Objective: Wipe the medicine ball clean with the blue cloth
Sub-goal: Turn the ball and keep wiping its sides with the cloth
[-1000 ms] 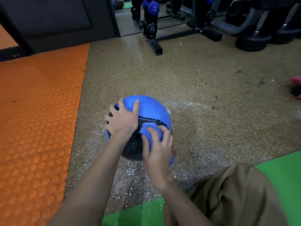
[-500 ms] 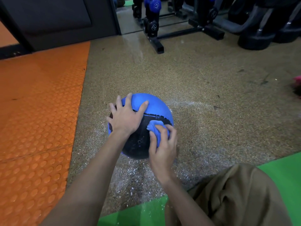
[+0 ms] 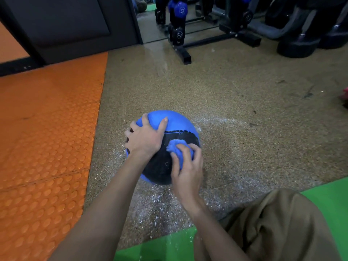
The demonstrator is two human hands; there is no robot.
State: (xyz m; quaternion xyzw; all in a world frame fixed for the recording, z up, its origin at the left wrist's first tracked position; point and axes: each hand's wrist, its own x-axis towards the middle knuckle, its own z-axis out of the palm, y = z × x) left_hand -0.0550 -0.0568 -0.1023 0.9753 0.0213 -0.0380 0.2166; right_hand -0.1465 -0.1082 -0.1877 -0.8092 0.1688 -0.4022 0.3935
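Observation:
A blue and black medicine ball [image 3: 177, 125] sits on the speckled brown floor in the middle of the head view. My left hand [image 3: 145, 137] lies spread over its upper left side, fingers curved round the blue top. A bunched blue cloth [image 3: 178, 148] is pressed against the black band on the ball's right side. My right hand [image 3: 185, 166] grips that cloth, fingers curled over it. The ball's near lower part is hidden behind both wrists.
White flecks litter the floor [image 3: 244, 113] around the ball. An orange studded mat [image 3: 47, 138] lies to the left, a green mat [image 3: 327, 196] near my knee [image 3: 278, 228]. A dumbbell rack [image 3: 178, 40] and dark machine bases [image 3: 297, 46] stand at the back.
My right hand has slid the cloth a little to the right and up across the black band. My left hand has shifted its hold on the ball's top left.

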